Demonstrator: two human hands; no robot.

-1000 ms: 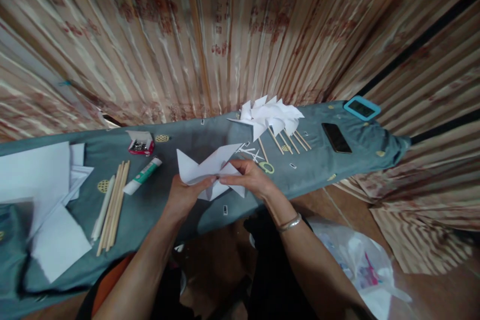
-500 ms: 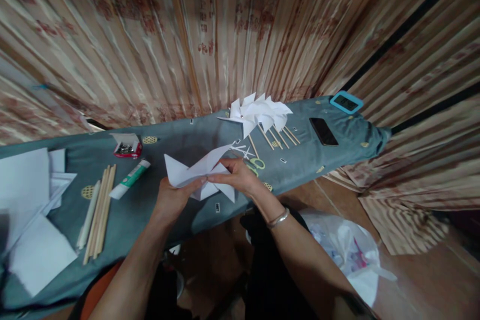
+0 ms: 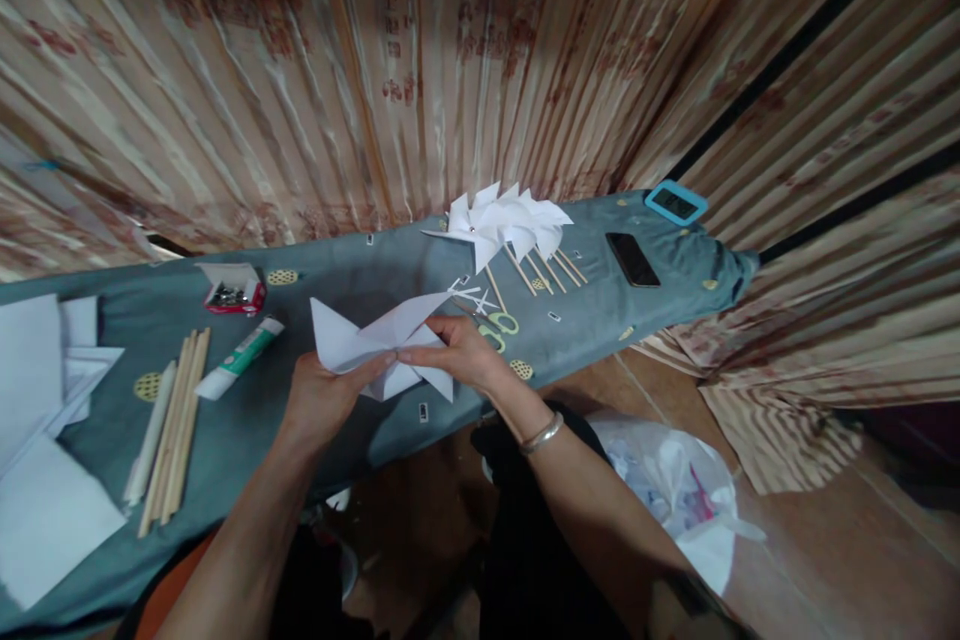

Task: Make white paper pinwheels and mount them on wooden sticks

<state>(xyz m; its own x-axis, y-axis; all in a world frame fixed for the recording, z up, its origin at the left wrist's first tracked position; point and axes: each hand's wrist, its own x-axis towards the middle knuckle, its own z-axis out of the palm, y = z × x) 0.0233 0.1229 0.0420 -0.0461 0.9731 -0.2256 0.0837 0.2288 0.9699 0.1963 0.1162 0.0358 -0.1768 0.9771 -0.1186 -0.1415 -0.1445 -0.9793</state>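
Note:
Between my two hands is a white paper pinwheel [image 3: 375, 342], its corners bent in toward the centre, held above the cloth. My left hand [image 3: 324, 392] grips its lower left side, thumb pressed near the middle. From the right, my right hand [image 3: 461, 352] pinches the paper close to that same centre point, and a silver bangle circles the wrist. Whether a pin sits under the fingertips is hidden. Just beyond my right hand lie scissors with green handles [image 3: 501, 324] and thin white paper strips [image 3: 474, 296]. Finished-looking pinwheels on sticks [image 3: 517, 220] lie overlapped farther back.
On the cloth-covered table [image 3: 315, 450] to the left are white paper sheets [image 3: 56, 520], wooden sticks [image 3: 178, 430], a glue tube [image 3: 240, 358] and a box of metal pins [image 3: 234, 292]. A phone [image 3: 632, 260] and blue-framed clock [image 3: 676, 204] lie right. A plastic bag [image 3: 675, 480] stands below.
The whole scene has shifted slightly left as my head turned a little right. Both hands keep the same grip on the paper pinwheel.

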